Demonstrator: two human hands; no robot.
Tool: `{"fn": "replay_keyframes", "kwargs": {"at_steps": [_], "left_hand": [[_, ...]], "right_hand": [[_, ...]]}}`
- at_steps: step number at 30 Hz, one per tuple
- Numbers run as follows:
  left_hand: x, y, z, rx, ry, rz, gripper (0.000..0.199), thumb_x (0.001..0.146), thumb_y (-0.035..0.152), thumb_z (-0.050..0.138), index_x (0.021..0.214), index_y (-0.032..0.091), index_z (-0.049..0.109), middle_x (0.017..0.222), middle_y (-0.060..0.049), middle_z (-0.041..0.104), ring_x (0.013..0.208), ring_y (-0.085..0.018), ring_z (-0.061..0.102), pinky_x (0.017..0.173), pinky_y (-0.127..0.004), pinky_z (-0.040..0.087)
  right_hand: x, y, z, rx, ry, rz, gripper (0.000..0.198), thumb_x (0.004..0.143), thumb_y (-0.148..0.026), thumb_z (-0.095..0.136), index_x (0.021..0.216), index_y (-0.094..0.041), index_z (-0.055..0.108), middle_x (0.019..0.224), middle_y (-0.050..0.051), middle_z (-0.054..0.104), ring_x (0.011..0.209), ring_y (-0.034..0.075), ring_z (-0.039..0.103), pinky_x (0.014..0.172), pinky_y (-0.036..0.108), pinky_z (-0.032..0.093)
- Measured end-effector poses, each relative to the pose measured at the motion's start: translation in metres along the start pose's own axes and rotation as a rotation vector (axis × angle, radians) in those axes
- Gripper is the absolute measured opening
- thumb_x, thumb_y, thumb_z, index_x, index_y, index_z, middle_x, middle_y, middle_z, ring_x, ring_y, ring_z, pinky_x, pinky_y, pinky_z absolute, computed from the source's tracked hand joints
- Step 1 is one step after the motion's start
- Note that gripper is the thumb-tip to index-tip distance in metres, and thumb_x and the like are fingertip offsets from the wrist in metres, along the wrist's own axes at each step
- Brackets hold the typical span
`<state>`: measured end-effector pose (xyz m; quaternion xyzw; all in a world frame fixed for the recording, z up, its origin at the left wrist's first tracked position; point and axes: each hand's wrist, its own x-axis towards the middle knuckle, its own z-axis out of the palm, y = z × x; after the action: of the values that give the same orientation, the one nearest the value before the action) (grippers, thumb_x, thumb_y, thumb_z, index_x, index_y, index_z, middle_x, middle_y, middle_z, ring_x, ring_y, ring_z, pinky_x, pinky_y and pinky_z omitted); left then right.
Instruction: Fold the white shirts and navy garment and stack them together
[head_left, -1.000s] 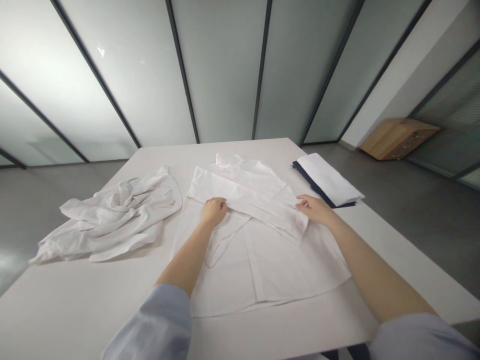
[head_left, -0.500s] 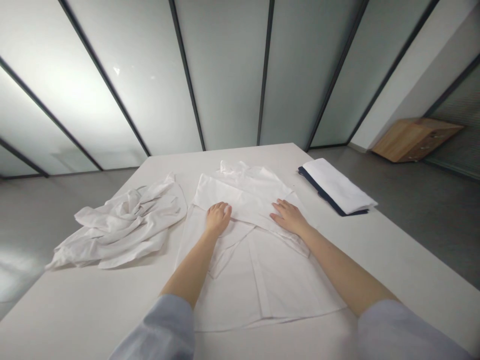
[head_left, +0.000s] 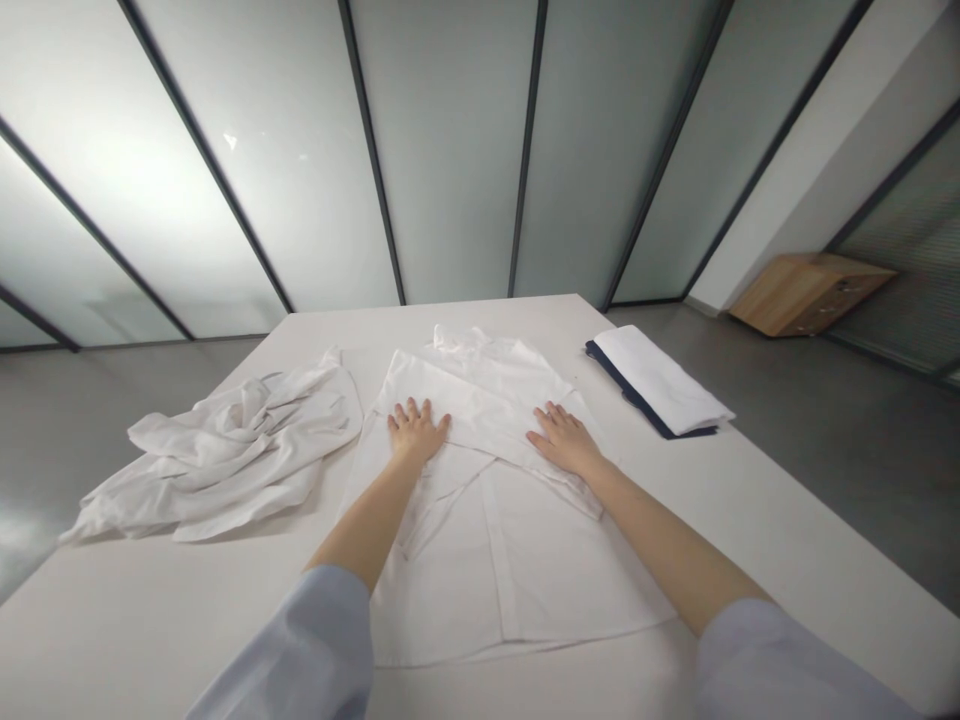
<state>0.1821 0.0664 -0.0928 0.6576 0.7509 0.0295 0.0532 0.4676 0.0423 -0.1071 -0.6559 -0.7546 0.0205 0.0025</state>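
A white shirt (head_left: 457, 560) lies spread on the table in front of me, its collar at the far end and its hem towards me. Its sleeves are folded across the body. My left hand (head_left: 418, 432) rests on the left part of the folded sleeves, fingers spread and palm down. On the right side my right hand (head_left: 564, 440) lies flat on the cloth, its fingers also apart. Neither hand grips the fabric.
A crumpled white garment (head_left: 240, 450) lies to the left, reaching the table's edge. At the right, a folded white garment (head_left: 664, 378) sits on a dark navy one (head_left: 624, 388). Beyond the white table (head_left: 187, 610) are frosted glass panels (head_left: 450, 150) and a wooden cabinet (head_left: 802, 290).
My left hand has slid a little left over the shirt, and its fingers have spread. My right hand stays flat on the cloth. The view has shifted slightly.
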Motion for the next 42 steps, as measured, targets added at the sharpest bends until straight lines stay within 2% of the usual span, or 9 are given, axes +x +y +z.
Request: {"fn": "replay_keyframes", "kwargs": {"at_steps": [4, 8, 11, 14, 17, 21, 31, 36, 42], "left_hand": [[0.0, -0.011, -0.001, 0.024, -0.001, 0.007, 0.079, 0.089, 0.067, 0.025, 0.152, 0.019, 0.029, 0.16, -0.016, 0.02, 0.145, -0.042, 0.017, 0.113, -0.06, 0.017], [-0.016, -0.019, -0.001, 0.071, 0.009, 0.052, 0.08, 0.089, 0.067, 0.026, 0.151, 0.017, 0.031, 0.158, -0.018, 0.024, 0.143, -0.044, 0.021, 0.11, -0.061, 0.019], [-0.027, -0.025, -0.008, 0.142, 0.045, 0.131, 0.079, 0.087, 0.07, 0.031, 0.143, 0.016, 0.044, 0.149, -0.02, 0.041, 0.135, -0.043, 0.036, 0.111, -0.063, 0.015], [-0.02, -0.033, -0.019, 0.177, 0.094, 0.213, 0.073, 0.087, 0.069, 0.033, 0.131, 0.015, 0.055, 0.134, -0.019, 0.056, 0.129, -0.037, 0.045, 0.115, -0.057, 0.009], [0.003, -0.044, -0.023, 0.172, 0.123, 0.25, 0.068, 0.092, 0.06, 0.031, 0.141, 0.015, 0.045, 0.148, -0.018, 0.043, 0.14, -0.032, 0.033, 0.117, -0.05, 0.012], [0.03, -0.06, -0.015, 0.154, -0.016, 0.17, 0.071, 0.094, 0.059, 0.025, 0.151, 0.018, 0.029, 0.159, -0.014, 0.023, 0.146, -0.031, 0.02, 0.115, -0.05, 0.02], [0.025, -0.061, -0.013, 0.089, -0.014, 0.071, 0.073, 0.092, 0.06, 0.025, 0.152, 0.018, 0.028, 0.16, -0.014, 0.02, 0.146, -0.035, 0.02, 0.115, -0.05, 0.019], [0.011, -0.069, -0.01, 0.102, -0.016, 0.098, 0.072, 0.093, 0.059, 0.026, 0.151, 0.018, 0.03, 0.159, -0.015, 0.022, 0.145, -0.036, 0.021, 0.115, -0.05, 0.02], [0.0, -0.066, -0.017, 0.189, -0.029, 0.184, 0.072, 0.09, 0.061, 0.035, 0.141, 0.012, 0.046, 0.153, -0.018, 0.036, 0.146, -0.038, 0.018, 0.116, -0.051, 0.017]], "right_hand": [[-0.009, -0.006, -0.008, -0.047, 0.02, -0.024, 0.064, 0.096, -0.053, 0.033, 0.147, -0.013, 0.038, 0.155, 0.02, 0.031, 0.141, 0.032, 0.031, 0.11, 0.043, 0.029], [-0.022, -0.01, -0.025, -0.084, 0.02, -0.075, 0.055, 0.095, -0.057, 0.036, 0.127, -0.018, 0.058, 0.133, 0.02, 0.056, 0.121, 0.032, 0.053, 0.098, 0.044, 0.039], [-0.023, -0.008, -0.036, -0.099, -0.005, -0.096, 0.047, 0.094, -0.054, 0.041, 0.113, -0.019, 0.065, 0.113, 0.016, 0.066, 0.107, 0.03, 0.061, 0.093, 0.042, 0.041], [-0.007, -0.004, -0.038, -0.081, 0.038, -0.143, 0.046, 0.092, -0.05, 0.044, 0.124, -0.02, 0.06, 0.129, 0.016, 0.06, 0.12, 0.029, 0.054, 0.098, 0.041, 0.039], [0.019, -0.002, -0.031, -0.05, 0.067, -0.182, 0.056, 0.093, -0.05, 0.042, 0.139, -0.019, 0.049, 0.15, 0.015, 0.04, 0.138, 0.029, 0.037, 0.108, 0.041, 0.031], [0.043, 0.004, -0.015, -0.009, -0.008, -0.065, 0.065, 0.093, -0.055, 0.033, 0.148, -0.019, 0.037, 0.158, 0.012, 0.028, 0.144, 0.03, 0.026, 0.114, 0.044, 0.024], [0.04, 0.008, -0.004, 0.007, -0.015, 0.076, 0.071, 0.094, -0.061, 0.029, 0.15, -0.017, 0.033, 0.157, 0.018, 0.026, 0.145, 0.03, 0.023, 0.114, 0.045, 0.021], [0.016, 0.004, -0.007, -0.031, -0.006, 0.038, 0.071, 0.093, -0.06, 0.033, 0.147, -0.015, 0.036, 0.154, 0.021, 0.031, 0.142, 0.034, 0.029, 0.111, 0.047, 0.024], [-0.001, 0.001, -0.033, -0.09, -0.072, 0.001, 0.057, 0.09, -0.061, 0.042, 0.12, -0.016, 0.061, 0.121, 0.021, 0.062, 0.113, 0.035, 0.057, 0.095, 0.048, 0.039]]}}
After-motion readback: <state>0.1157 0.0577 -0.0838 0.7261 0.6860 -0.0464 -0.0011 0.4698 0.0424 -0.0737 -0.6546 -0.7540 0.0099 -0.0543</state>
